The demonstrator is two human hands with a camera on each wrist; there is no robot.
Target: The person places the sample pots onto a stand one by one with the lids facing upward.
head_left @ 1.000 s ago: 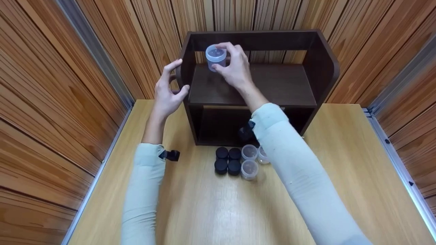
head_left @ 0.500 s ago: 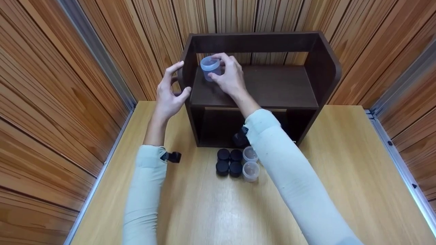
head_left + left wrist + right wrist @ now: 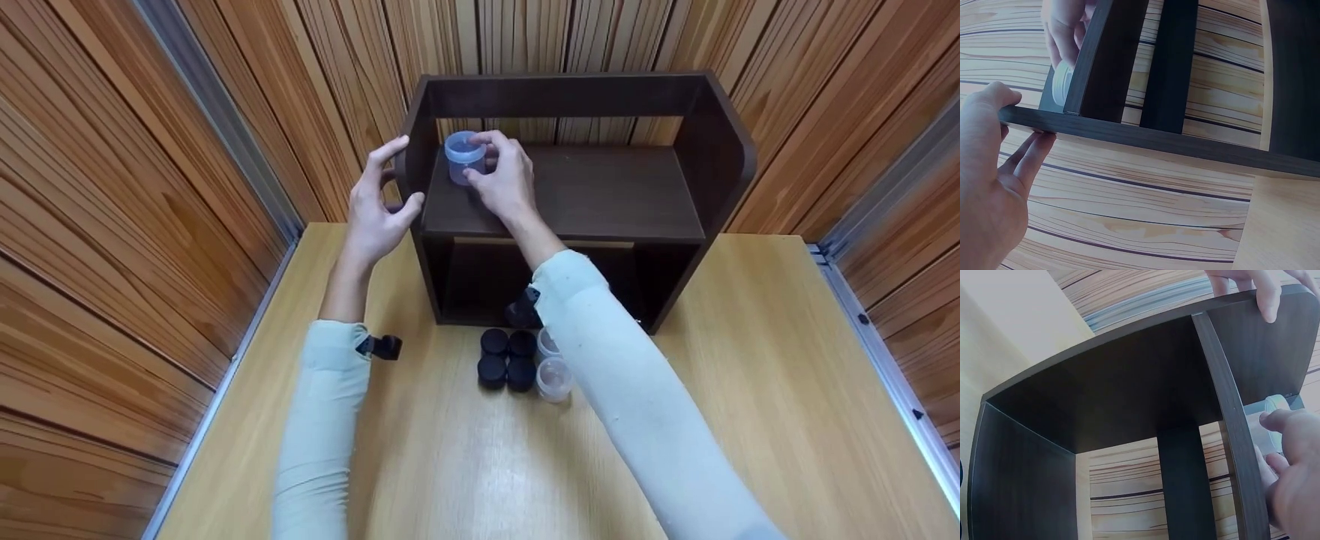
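Note:
My right hand holds a translucent plastic jar between thumb and fingers. The jar stands upright at the left end of the upper board of a dark brown shelf unit. In the right wrist view the thumb lies against the side of the jar, close to its rim. My left hand grips the front edge of the unit's left side panel. The left wrist view shows the thumb on one face of this panel and fingers on the other. Part of the jar is hidden there behind the board.
Several black lidded jars stand in a block on the wooden table before the unit. Beside them are clear jars, partly covered by my right sleeve. Wood-panelled walls enclose the table.
My right hand has moved down and slightly left, lowering the jar onto the upper board. My left hand keeps its grip on the side panel. The view has shifted slightly.

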